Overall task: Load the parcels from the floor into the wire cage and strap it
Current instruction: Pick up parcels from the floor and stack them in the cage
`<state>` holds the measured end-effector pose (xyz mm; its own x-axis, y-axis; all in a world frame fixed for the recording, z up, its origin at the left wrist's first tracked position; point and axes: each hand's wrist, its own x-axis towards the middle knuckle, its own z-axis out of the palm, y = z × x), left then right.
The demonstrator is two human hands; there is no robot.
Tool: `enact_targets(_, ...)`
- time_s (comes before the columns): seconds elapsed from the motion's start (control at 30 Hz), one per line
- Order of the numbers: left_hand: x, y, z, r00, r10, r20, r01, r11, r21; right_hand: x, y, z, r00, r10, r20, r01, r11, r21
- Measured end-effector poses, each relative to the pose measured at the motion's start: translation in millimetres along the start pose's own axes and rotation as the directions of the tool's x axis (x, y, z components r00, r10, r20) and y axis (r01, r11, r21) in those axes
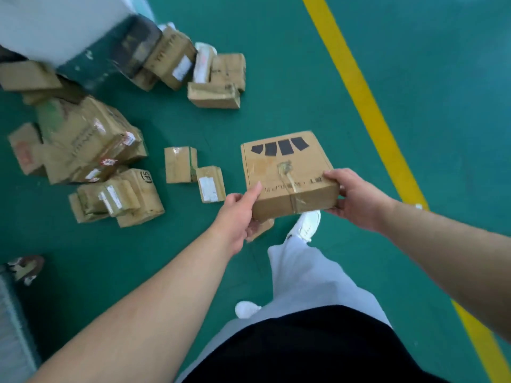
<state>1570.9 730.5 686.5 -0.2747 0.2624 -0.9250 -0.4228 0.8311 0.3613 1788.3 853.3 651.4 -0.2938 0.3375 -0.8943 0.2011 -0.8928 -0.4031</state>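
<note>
I hold a flat square cardboard parcel (287, 172) with black marks on its lid and tape across the front, up above the green floor. My left hand (240, 214) grips its near left corner, and a smaller piece of cardboard shows under that hand. My right hand (356, 200) grips the near right corner. Several more brown parcels lie on the floor to the left, among them two small ones (193, 172) and a heap (88, 145). The wire cage is not clearly visible.
A further cluster of boxes (193, 67) lies at the top, beside a dark parcel (138, 45) and a pale grey wall or object (55, 23). A yellow floor line (370, 111) runs diagonally on the right. A caster wheel (27, 268) shows at the left edge.
</note>
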Motion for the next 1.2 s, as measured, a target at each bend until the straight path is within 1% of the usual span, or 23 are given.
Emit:
enact_targets(0.07, -25, -18, -41, 0.997, 0.071, -0.03, -0.073, 0.994, -0.076, -22, 7, 38, 0.999, -0.026, 0.043, 0.029, 0.996, -0.083)
enact_targets(0.13, -44, -43, -79, 0.992, 0.102, -0.076, -0.112, 0.986, -0.127, -40, 22, 71, 0.997, -0.006, 0.076, 0.018, 0.987, -0.159)
enact_targets(0.17, -56, -61, -105, 0.986, 0.115, -0.119, -0.134, 0.976, -0.17, -52, 34, 94, 0.992, -0.009, 0.122, 0.035, 0.976, -0.215)
enact_targets(0.27, -94, -136, -189, 0.96, 0.121, -0.252, -0.204, 0.921, -0.334, -87, 82, 179, 0.976, 0.008, 0.218, 0.077, 0.922, -0.381)
enact_targets(0.33, -116, -190, -232, 0.95, 0.092, -0.297, -0.22, 0.873, -0.435, -114, 116, 226, 0.968, 0.037, 0.249, 0.089, 0.874, -0.477)
enact_targets(0.37, -128, -225, -258, 0.943, 0.067, -0.327, -0.231, 0.839, -0.492, -127, 139, 254, 0.955, 0.064, 0.291, 0.099, 0.854, -0.512)
enact_targets(0.43, -155, -287, -303, 0.929, 0.018, -0.369, -0.257, 0.749, -0.611, -145, 186, 306, 0.934, 0.121, 0.336, 0.123, 0.775, -0.62)
enact_targets(0.47, -165, -307, -315, 0.927, -0.003, -0.376, -0.257, 0.723, -0.641, -153, 204, 320, 0.94, 0.12, 0.32, 0.123, 0.755, -0.644)
enact_targets(0.5, -184, -347, -346, 0.904, -0.049, -0.425, -0.288, 0.665, -0.69, -162, 238, 360, 0.919, 0.157, 0.362, 0.153, 0.704, -0.694)
enact_targets(0.53, -194, -363, -356, 0.896, -0.07, -0.438, -0.296, 0.641, -0.709, -170, 254, 378, 0.92, 0.173, 0.351, 0.148, 0.676, -0.722)
enact_targets(0.6, -225, -422, -394, 0.84, -0.182, -0.51, -0.354, 0.528, -0.772, -196, 310, 440, 0.887, 0.247, 0.391, 0.178, 0.597, -0.782)
enact_targets(0.63, -239, -448, -414, 0.815, -0.228, -0.533, -0.394, 0.455, -0.798, -211, 336, 475, 0.868, 0.281, 0.409, 0.197, 0.56, -0.804)
enact_targets(0.67, -247, -457, -422, 0.804, -0.261, -0.535, -0.404, 0.421, -0.812, -218, 348, 490, 0.87, 0.284, 0.404, 0.2, 0.544, -0.815)
enact_targets(0.7, -256, -476, -440, 0.783, -0.305, -0.543, -0.433, 0.361, -0.826, -228, 368, 520, 0.842, 0.316, 0.437, 0.237, 0.511, -0.826)
enact_targets(0.77, -267, -499, -470, 0.758, -0.351, -0.549, -0.483, 0.263, -0.835, -240, 393, 568, 0.806, 0.36, 0.471, 0.294, 0.448, -0.845)
enact_targets(0.9, -270, -517, -528, 0.718, -0.414, -0.559, -0.553, 0.146, -0.82, -236, 428, 663, 0.763, 0.406, 0.503, 0.377, 0.352, -0.857)
enact_targets(0.93, -269, -516, -542, 0.709, -0.428, -0.56, -0.563, 0.133, -0.816, -233, 434, 685, 0.762, 0.411, 0.5, 0.383, 0.337, -0.86)
enact_targets(1.03, -266, -512, -588, 0.662, -0.486, -0.57, -0.607, 0.098, -0.789, -221, 452, 754, 0.721, 0.446, 0.531, 0.431, 0.312, -0.847)
enact_targets(1.07, -267, -510, -603, 0.651, -0.506, -0.566, -0.615, 0.087, -0.784, -220, 456, 774, 0.719, 0.457, 0.524, 0.437, 0.288, -0.852)
enact_targets(1.2, -273, -501, -665, 0.577, -0.557, -0.597, -0.682, 0.073, -0.728, -223, 467, 857, 0.653, 0.515, 0.554, 0.484, 0.279, -0.83)
